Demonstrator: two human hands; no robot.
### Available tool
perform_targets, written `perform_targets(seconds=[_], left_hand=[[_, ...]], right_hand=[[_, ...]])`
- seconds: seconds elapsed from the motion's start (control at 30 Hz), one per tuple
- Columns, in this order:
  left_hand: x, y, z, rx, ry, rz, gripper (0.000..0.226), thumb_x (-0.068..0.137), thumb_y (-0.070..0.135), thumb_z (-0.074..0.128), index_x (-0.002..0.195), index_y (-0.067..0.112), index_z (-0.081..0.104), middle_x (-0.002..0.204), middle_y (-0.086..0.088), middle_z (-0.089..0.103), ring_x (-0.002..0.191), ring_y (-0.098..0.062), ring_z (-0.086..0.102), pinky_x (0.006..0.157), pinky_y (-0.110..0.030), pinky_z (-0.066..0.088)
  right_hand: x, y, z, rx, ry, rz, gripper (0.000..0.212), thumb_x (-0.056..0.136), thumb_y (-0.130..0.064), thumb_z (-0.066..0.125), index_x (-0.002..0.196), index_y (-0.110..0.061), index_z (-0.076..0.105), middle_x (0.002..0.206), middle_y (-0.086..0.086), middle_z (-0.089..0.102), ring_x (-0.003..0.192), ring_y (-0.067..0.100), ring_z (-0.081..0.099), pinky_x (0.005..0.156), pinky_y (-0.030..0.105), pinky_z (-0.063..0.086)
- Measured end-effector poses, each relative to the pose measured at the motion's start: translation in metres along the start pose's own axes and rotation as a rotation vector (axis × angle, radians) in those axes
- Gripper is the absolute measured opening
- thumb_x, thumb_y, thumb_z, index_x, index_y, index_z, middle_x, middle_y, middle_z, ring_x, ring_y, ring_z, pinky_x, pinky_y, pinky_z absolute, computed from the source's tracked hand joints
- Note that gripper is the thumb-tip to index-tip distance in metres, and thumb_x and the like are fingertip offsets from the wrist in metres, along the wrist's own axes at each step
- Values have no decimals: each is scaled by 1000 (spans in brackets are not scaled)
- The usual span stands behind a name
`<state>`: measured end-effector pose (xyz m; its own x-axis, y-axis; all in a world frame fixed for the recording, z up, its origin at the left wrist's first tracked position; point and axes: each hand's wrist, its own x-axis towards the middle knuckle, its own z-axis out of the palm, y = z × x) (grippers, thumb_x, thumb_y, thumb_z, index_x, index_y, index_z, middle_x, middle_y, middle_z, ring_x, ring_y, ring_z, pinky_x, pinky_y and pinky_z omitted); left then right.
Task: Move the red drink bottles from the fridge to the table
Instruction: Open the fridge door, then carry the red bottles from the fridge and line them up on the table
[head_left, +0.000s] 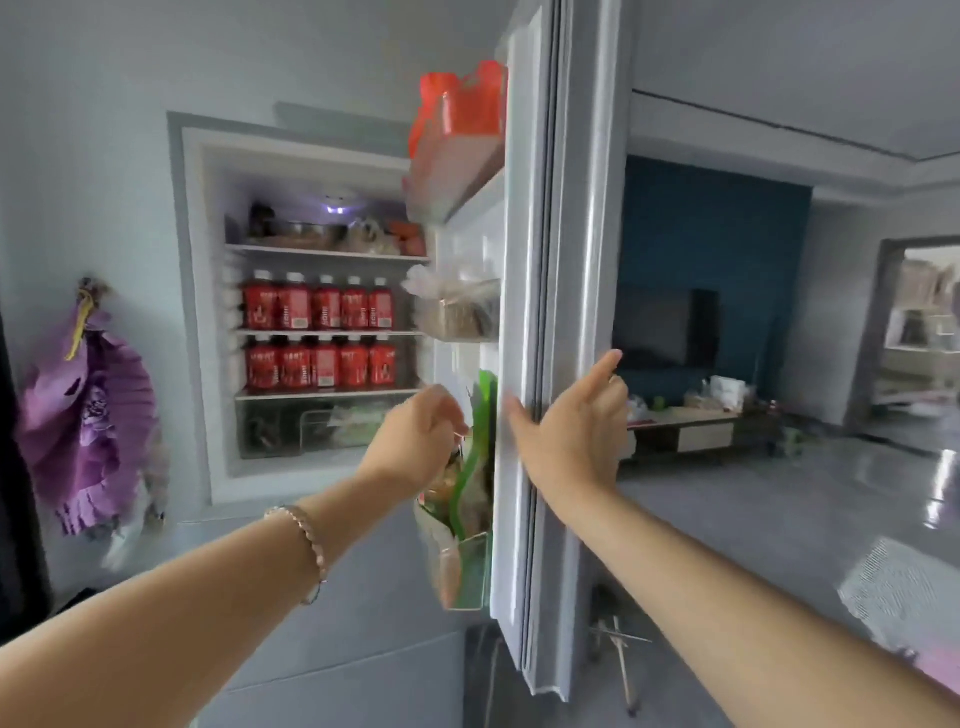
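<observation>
The right hand (571, 431) has its grip clamped on the edge of the open fridge door (545, 312), thumb on the outer face and fingers wrapped to the inner side. Just left of that grip, the left hand (421, 441) hangs loosely curled, holding nothing, in front of the green packet (475, 467) in the door's lower bin. Farther left and above the grips, the red drink bottles (319, 332) stand in two rows on the fridge's middle shelves.
</observation>
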<state>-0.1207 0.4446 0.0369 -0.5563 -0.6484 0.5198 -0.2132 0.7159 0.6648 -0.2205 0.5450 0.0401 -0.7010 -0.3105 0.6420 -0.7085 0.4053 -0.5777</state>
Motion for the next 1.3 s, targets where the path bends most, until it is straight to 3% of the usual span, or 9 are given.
perform_targets(seconds=[0.23,0.47,0.57,0.67,0.77,0.83,1.0,1.1,1.3], left_hand=[[20,30,43,411,-186,54,25,87,8,37,101,18,56,100,-3,63,89,-24,60,80,-37,52],[36,28,60,525,-245,1,25,89,11,37,105,16,56,100,-5,63,91,-24,60,80,-34,52],[42,20,53,529,-237,-29,18,88,13,39,95,18,55,96,-3,62,90,-24,61,81,-36,53],[49,6,38,529,-196,-58,15,91,15,40,93,16,55,96,-3,63,89,-23,61,82,-36,52],[57,-12,19,552,-173,-90,19,92,14,41,99,12,59,98,-4,63,89,-24,61,83,-37,51],[68,-30,4,572,-154,-115,18,91,14,42,98,14,59,97,-4,64,87,-24,61,81,-38,52],[105,-81,-44,644,-117,-167,17,90,14,40,91,16,57,94,-1,64,84,-22,60,74,-34,51],[137,-120,-75,693,-92,-182,18,90,15,38,86,17,56,88,-1,62,78,-21,58,71,-32,49],[225,-189,-129,723,8,-136,14,92,19,42,95,20,55,87,2,62,81,-19,61,77,-37,54]], right_hand=[[68,82,-20,-17,14,224,110,82,-32,71,149,-5,-12,146,19,25,126,34,41,97,46,46],[101,120,-23,38,4,293,106,82,-24,70,150,-5,-9,150,19,20,134,34,32,106,45,39],[95,109,-26,15,105,285,94,80,-29,69,149,-4,11,145,21,27,132,36,30,107,45,35],[74,82,-18,-73,263,-39,54,79,-29,64,126,-6,50,127,17,47,118,35,41,96,43,36],[61,46,-5,70,37,-267,15,82,-25,59,88,-12,64,90,2,65,87,23,58,72,31,43],[60,20,11,116,-184,-271,8,84,-24,58,83,-18,62,82,-5,64,79,18,58,64,26,41],[84,-41,75,73,-581,-329,6,86,-21,57,87,-20,62,89,-5,60,89,18,58,78,28,46],[105,-75,125,36,-763,-397,18,87,-21,58,96,-8,68,93,-3,59,88,15,56,78,27,44],[162,-139,232,-11,-820,-423,26,86,-21,57,99,-3,71,106,12,69,97,26,65,86,36,52]])
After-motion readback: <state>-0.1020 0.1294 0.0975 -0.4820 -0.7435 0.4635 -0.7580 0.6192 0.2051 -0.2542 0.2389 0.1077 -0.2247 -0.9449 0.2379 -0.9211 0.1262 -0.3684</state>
